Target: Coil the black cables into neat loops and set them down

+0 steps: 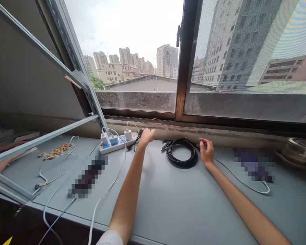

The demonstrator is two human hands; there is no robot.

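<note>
My left hand (pixel 147 136) is closed at the right end of the white power strip (pixel 117 145), by a short black cord (pixel 134 143); what its fingers grip is too small to make out. To the right lies a coiled black cable (pixel 181 153), flat on the grey table (pixel 178 204). Beside the coil's right edge is my right hand (pixel 206 150), its fingers bent and apart, with nothing visible between them. White adapters (pixel 128 134) are plugged into the strip.
Two blurred-out devices (pixel 88 178) (pixel 253 165) lie left and right with cords. Small beige rings (pixel 58 150) sit at the left near a metal frame (pixel 73 51). A glass jar (pixel 297 149) stands far right. The window (pixel 180 68) rises behind the table.
</note>
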